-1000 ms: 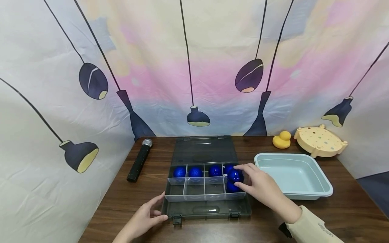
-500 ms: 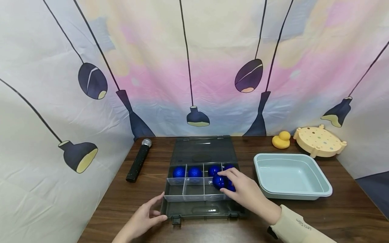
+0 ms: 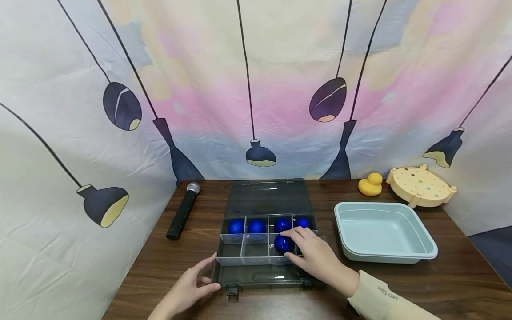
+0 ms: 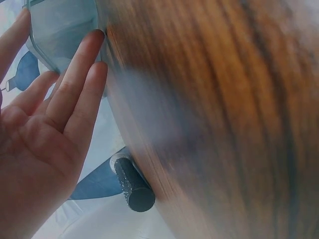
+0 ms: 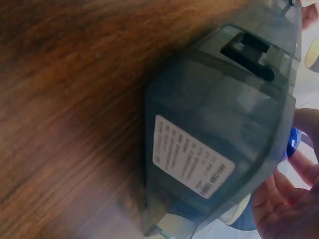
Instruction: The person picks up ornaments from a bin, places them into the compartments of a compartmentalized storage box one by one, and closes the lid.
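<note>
My right hand (image 3: 318,258) pinches a shiny blue Christmas ball (image 3: 283,244) between thumb and fingers, inside the third front-row compartment of a clear grey divided box (image 3: 256,276). The box's lid (image 3: 268,195) is folded back. Four compartments along its back row each hold a blue ball, such as the glittery ball (image 3: 236,226) at far left. The right front compartment is mostly hidden by my right hand. My left hand (image 3: 188,284) rests with extended fingers against the box's left side. In the right wrist view, only a bit of the pinched ball (image 5: 292,142) shows.
A black microphone (image 3: 184,213) lies left of the box. To the right stands a pale blue basin (image 3: 388,258). Behind it are a yellow rubber duck (image 3: 371,184) and a spotted cream stool-shaped piece (image 3: 420,184). A lamp-printed curtain (image 3: 296,53) hangs behind the table.
My right hand has carried the ball leftward from above the right-hand compartments and lowered it into the third front compartment. The left hand stays at the box's side.
</note>
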Demonstrator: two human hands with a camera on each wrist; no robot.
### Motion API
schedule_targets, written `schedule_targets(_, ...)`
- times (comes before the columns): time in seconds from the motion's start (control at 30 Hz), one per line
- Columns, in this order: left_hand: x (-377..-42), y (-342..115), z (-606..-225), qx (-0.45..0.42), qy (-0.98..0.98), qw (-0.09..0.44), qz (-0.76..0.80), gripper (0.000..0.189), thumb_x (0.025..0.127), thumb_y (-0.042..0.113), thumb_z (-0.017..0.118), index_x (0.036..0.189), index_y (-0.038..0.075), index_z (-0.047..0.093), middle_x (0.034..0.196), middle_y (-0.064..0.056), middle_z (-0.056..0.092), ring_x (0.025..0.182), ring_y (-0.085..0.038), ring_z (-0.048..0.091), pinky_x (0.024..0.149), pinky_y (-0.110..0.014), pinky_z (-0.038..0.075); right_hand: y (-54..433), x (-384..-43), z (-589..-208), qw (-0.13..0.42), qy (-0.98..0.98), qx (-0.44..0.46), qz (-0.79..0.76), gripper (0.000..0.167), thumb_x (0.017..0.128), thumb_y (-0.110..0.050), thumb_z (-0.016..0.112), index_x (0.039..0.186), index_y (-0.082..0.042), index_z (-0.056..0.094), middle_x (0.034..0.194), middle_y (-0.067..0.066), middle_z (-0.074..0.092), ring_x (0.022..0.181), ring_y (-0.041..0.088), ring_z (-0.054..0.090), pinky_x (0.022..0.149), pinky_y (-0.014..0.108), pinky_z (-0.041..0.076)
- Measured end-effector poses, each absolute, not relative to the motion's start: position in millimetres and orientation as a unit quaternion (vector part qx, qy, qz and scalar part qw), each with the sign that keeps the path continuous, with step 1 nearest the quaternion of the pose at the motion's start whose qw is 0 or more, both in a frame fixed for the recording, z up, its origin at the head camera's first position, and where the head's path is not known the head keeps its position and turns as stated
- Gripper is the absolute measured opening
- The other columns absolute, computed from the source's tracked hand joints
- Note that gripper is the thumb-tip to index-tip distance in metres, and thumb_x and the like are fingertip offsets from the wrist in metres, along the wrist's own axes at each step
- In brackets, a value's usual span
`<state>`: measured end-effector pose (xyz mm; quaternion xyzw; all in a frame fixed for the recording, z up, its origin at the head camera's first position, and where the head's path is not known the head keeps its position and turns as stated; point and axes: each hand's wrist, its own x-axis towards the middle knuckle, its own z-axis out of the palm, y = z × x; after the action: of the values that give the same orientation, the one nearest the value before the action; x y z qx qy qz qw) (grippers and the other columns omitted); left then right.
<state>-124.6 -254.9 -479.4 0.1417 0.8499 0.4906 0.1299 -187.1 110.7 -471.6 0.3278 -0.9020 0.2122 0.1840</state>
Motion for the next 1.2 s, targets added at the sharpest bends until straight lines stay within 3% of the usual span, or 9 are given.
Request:
schedule_targets(0.2,-123.6,-254.4,-478.7,0.135,0.854,0.129,0.486,0.080,0.087,0.022,0.074,0.149,0.000,0.029,0.141,-0.038,0.032,0.089,-0.017,0.066,0.078,-0.031,0.054,110.5,-187.2,-474.6,0.166,-0.912,0.323,0.192,0.049,0.086,-0.037,0.073,0.131,-0.026,0.058,0.122,-0.007,0.059,0.108,0.017,0.055,0.082,0.039,0.053)
schedule_targets(0.43,-123.5,-253.7,-477.7,0.136,0.856,0.127,0.482,0.079,0.087,0.020,0.073,0.149,0.000,0.029,0.141,-0.038,0.032,0.088,-0.017,0.067,0.078,-0.032,0.054,109.7,-186.7,-475.1,0.131,-0.914,0.332,0.191,0.031,0.092,-0.030,0.067,0.122,-0.024,0.067,0.119,-0.005,0.063,0.097,0.013,0.054,0.074,0.033,0.052)
schedule_targets(0.67,-124.1,-254.3,-477.8,0.138,0.854,0.128,0.485,0.079,0.088,0.021,0.073,0.149,-0.001,0.029,0.141,-0.038,0.032,0.089,-0.019,0.066,0.078,-0.032,0.054,111.5,-189.1,-473.2,0.166,-0.914,0.300,0.215,0.017,0.089,-0.028,0.070,0.105,-0.025,0.071,0.104,-0.012,0.063,0.088,0.006,0.053,0.069,0.028,0.050)
schedule_targets(0.8,-124.5,-255.0,-478.6,0.140,0.853,0.129,0.487,0.079,0.088,0.021,0.073,0.149,-0.001,0.028,0.141,-0.038,0.032,0.089,-0.019,0.066,0.077,-0.032,0.054,114.6,-192.4,-469.9,0.187,-0.916,0.263,0.239,0.013,0.087,-0.027,0.073,0.099,-0.023,0.072,0.097,-0.012,0.063,0.083,0.007,0.054,0.071,0.032,0.049)
schedule_targets(0.87,-124.7,-255.1,-478.9,0.140,0.853,0.129,0.487,0.079,0.088,0.020,0.073,0.149,-0.001,0.028,0.141,-0.038,0.033,0.089,-0.019,0.066,0.077,-0.031,0.054,116.8,-194.6,-469.5,0.185,-0.918,0.245,0.250,0.016,0.086,-0.027,0.073,0.101,-0.022,0.071,0.099,-0.010,0.064,0.086,0.011,0.054,0.073,0.036,0.048)
schedule_targets(1.0,-124.6,-255.3,-479.1,0.140,0.854,0.127,0.485,0.079,0.088,0.023,0.073,0.149,-0.001,0.029,0.141,-0.038,0.033,0.088,-0.018,0.066,0.077,-0.031,0.054,121.7,-199.3,-473.0,0.174,-0.921,0.206,0.281,0.030,0.086,-0.030,0.074,0.113,-0.019,0.068,0.119,0.003,0.059,0.105,0.024,0.052,0.083,0.048,0.045)
schedule_targets(1.2,-124.7,-255.5,-479.5,0.141,0.854,0.127,0.485,0.081,0.087,0.026,0.074,0.149,-0.001,0.029,0.140,-0.038,0.034,0.088,-0.016,0.066,0.077,-0.031,0.054,127.6,-207.5,-480.4,0.140,-0.915,0.147,0.349,0.053,0.090,-0.037,0.068,0.134,-0.010,0.053,0.141,0.018,0.041,0.126,0.039,0.039,0.097,0.060,0.035)
